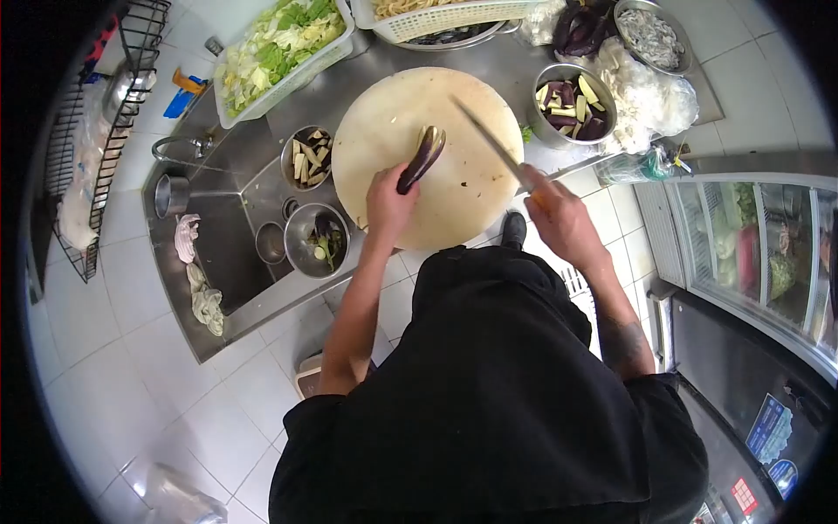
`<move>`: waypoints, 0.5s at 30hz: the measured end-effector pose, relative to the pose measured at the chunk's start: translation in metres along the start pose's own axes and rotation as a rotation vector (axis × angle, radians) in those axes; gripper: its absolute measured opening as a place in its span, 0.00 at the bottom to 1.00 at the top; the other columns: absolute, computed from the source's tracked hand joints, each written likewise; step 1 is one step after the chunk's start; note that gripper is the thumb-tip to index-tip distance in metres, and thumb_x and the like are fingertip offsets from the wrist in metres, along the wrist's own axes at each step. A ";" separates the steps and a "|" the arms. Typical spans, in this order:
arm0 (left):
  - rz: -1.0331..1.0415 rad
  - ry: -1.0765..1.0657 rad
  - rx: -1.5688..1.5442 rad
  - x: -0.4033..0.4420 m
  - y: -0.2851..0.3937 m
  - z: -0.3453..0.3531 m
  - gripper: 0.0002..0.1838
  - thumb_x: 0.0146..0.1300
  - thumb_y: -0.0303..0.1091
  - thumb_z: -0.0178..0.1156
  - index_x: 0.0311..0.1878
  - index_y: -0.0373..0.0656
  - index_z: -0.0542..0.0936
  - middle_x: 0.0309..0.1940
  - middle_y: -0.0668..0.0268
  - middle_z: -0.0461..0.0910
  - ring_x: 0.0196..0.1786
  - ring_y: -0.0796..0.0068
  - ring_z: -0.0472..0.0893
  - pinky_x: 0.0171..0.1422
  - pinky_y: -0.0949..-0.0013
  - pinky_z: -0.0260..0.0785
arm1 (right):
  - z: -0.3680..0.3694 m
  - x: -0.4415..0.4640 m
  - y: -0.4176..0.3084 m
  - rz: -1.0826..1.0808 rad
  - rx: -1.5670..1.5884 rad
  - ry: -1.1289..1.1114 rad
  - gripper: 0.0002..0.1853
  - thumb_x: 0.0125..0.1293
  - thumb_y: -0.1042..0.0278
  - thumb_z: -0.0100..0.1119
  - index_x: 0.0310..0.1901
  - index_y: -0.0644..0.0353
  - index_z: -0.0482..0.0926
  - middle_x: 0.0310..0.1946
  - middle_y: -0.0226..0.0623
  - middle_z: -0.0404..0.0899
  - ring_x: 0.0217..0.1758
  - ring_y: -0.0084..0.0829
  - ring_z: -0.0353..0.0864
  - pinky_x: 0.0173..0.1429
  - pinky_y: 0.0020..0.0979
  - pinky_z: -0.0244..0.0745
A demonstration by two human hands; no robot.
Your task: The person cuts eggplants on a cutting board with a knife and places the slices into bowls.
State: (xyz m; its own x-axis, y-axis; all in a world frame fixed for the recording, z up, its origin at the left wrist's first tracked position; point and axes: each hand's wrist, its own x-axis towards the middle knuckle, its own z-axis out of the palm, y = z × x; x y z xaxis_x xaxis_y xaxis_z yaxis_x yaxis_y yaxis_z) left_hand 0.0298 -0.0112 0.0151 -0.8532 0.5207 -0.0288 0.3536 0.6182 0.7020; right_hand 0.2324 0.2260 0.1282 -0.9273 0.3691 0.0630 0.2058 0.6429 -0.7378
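Observation:
My left hand [392, 203] is closed around the lower end of a dark purple eggplant [425, 159], its top end showing pale flesh. The eggplant is over the left-middle of a round, pale cutting board [375, 113]. In my right hand [559, 218] is the handle of a kitchen knife [489, 138]. The blade points up and left across the right part of the board, apart from the eggplant. A few small dark scraps lie on the board.
Cut eggplant pieces fill a metal bowl [572, 105] at right and a smaller bowl [307, 159] at left. Another bowl [318, 240] holds trimmings. A basket of leafy greens [279, 57] stands behind, beside the sink [236, 262]. A glass-door fridge [759, 244] is at right.

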 end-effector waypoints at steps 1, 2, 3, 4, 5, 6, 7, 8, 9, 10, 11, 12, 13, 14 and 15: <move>-0.002 0.000 -0.002 -0.003 0.001 -0.003 0.27 0.56 0.32 0.72 0.60 0.40 0.78 0.51 0.54 0.81 0.55 0.52 0.79 0.59 0.53 0.74 | 0.004 -0.001 0.000 0.001 -0.055 -0.113 0.29 0.70 0.69 0.58 0.72 0.52 0.68 0.37 0.55 0.81 0.39 0.56 0.84 0.46 0.49 0.80; 0.104 0.052 0.024 -0.004 0.003 -0.006 0.26 0.56 0.31 0.71 0.60 0.41 0.79 0.51 0.55 0.81 0.55 0.52 0.79 0.60 0.54 0.74 | 0.009 -0.001 -0.001 -0.002 -0.112 -0.228 0.31 0.70 0.69 0.57 0.74 0.49 0.66 0.36 0.54 0.80 0.38 0.56 0.84 0.46 0.50 0.80; 0.209 0.108 0.051 -0.005 0.007 -0.011 0.26 0.56 0.30 0.71 0.59 0.42 0.79 0.51 0.56 0.81 0.56 0.53 0.79 0.60 0.55 0.74 | 0.014 -0.002 -0.002 -0.016 -0.177 -0.287 0.32 0.71 0.68 0.55 0.76 0.45 0.62 0.35 0.54 0.79 0.34 0.56 0.84 0.42 0.51 0.81; 0.203 0.117 0.047 -0.003 0.010 -0.011 0.26 0.56 0.30 0.71 0.59 0.42 0.79 0.51 0.56 0.81 0.56 0.53 0.79 0.60 0.55 0.74 | 0.020 -0.001 -0.003 -0.037 -0.250 -0.318 0.33 0.71 0.68 0.54 0.77 0.45 0.60 0.36 0.54 0.79 0.32 0.56 0.84 0.38 0.51 0.81; 0.269 0.116 0.065 -0.001 0.014 -0.009 0.25 0.56 0.29 0.70 0.58 0.41 0.79 0.52 0.57 0.81 0.56 0.54 0.79 0.61 0.56 0.73 | 0.025 0.001 -0.005 -0.060 -0.322 -0.350 0.34 0.72 0.68 0.53 0.78 0.44 0.58 0.37 0.55 0.79 0.30 0.55 0.84 0.35 0.51 0.82; 0.333 0.116 0.083 0.002 0.016 -0.007 0.24 0.56 0.28 0.70 0.57 0.41 0.79 0.52 0.58 0.80 0.56 0.54 0.79 0.62 0.56 0.73 | 0.027 0.005 -0.008 -0.071 -0.328 -0.357 0.34 0.72 0.68 0.53 0.78 0.44 0.58 0.37 0.55 0.79 0.30 0.55 0.84 0.35 0.51 0.82; 0.322 0.128 0.080 0.004 0.017 -0.006 0.24 0.56 0.28 0.70 0.57 0.41 0.79 0.52 0.58 0.80 0.56 0.54 0.79 0.62 0.56 0.73 | 0.029 0.009 -0.010 -0.073 -0.386 -0.402 0.35 0.71 0.69 0.53 0.79 0.44 0.57 0.37 0.56 0.79 0.29 0.55 0.85 0.32 0.51 0.82; 0.341 0.115 0.101 0.008 0.018 -0.005 0.23 0.55 0.27 0.70 0.56 0.41 0.79 0.51 0.59 0.80 0.56 0.54 0.78 0.62 0.57 0.73 | 0.030 0.013 -0.012 -0.075 -0.446 -0.446 0.36 0.70 0.70 0.52 0.79 0.44 0.56 0.38 0.57 0.79 0.28 0.55 0.85 0.30 0.50 0.82; 0.361 0.103 0.122 0.010 0.020 -0.005 0.22 0.54 0.26 0.70 0.54 0.41 0.79 0.51 0.60 0.80 0.55 0.54 0.78 0.62 0.57 0.73 | 0.029 0.017 -0.015 -0.087 -0.453 -0.454 0.36 0.70 0.70 0.52 0.79 0.44 0.56 0.38 0.57 0.79 0.28 0.55 0.85 0.30 0.50 0.82; 0.352 0.112 0.119 0.011 0.022 -0.007 0.22 0.54 0.26 0.70 0.54 0.41 0.79 0.51 0.60 0.80 0.55 0.54 0.78 0.62 0.57 0.73 | 0.027 0.020 -0.018 -0.107 -0.471 -0.475 0.37 0.69 0.71 0.52 0.79 0.45 0.55 0.38 0.59 0.79 0.28 0.56 0.85 0.30 0.50 0.82; 0.361 0.089 0.112 0.013 0.023 -0.008 0.21 0.54 0.26 0.70 0.53 0.40 0.79 0.50 0.60 0.79 0.54 0.54 0.78 0.61 0.57 0.73 | 0.026 0.023 -0.020 -0.127 -0.488 -0.495 0.38 0.68 0.72 0.53 0.79 0.47 0.54 0.39 0.60 0.79 0.29 0.56 0.86 0.30 0.50 0.82; 0.370 0.065 0.104 0.014 0.025 -0.010 0.20 0.53 0.26 0.69 0.51 0.40 0.79 0.49 0.60 0.79 0.54 0.54 0.78 0.61 0.57 0.73 | 0.026 0.025 -0.022 -0.134 -0.492 -0.502 0.38 0.68 0.72 0.53 0.79 0.47 0.54 0.39 0.60 0.79 0.29 0.56 0.86 0.30 0.50 0.82; 0.363 0.072 0.101 0.015 0.025 -0.010 0.20 0.53 0.26 0.69 0.51 0.40 0.79 0.49 0.60 0.79 0.54 0.54 0.78 0.61 0.57 0.73 | 0.026 0.027 -0.023 -0.136 -0.511 -0.513 0.38 0.67 0.72 0.53 0.79 0.49 0.54 0.40 0.61 0.79 0.29 0.56 0.86 0.31 0.50 0.82; 0.380 0.058 0.068 0.017 0.024 -0.010 0.20 0.53 0.26 0.69 0.51 0.40 0.79 0.49 0.60 0.79 0.53 0.53 0.78 0.60 0.56 0.73 | 0.027 0.029 -0.024 -0.138 -0.530 -0.526 0.39 0.66 0.72 0.53 0.79 0.51 0.54 0.40 0.61 0.80 0.30 0.57 0.86 0.31 0.50 0.83; 0.397 0.043 0.036 0.017 0.022 -0.010 0.21 0.52 0.26 0.69 0.51 0.40 0.79 0.49 0.59 0.79 0.52 0.53 0.78 0.60 0.56 0.73 | 0.032 0.031 -0.022 -0.145 -0.532 -0.534 0.39 0.66 0.72 0.53 0.79 0.51 0.54 0.40 0.61 0.80 0.30 0.57 0.86 0.31 0.50 0.83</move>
State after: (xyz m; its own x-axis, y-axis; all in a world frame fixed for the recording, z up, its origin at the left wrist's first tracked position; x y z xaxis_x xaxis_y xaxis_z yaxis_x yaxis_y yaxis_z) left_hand 0.0188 0.0057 0.0377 -0.6625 0.6985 0.2704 0.6718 0.3944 0.6270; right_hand 0.1895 0.2015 0.1248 -0.9538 -0.0309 -0.2987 0.0682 0.9463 -0.3159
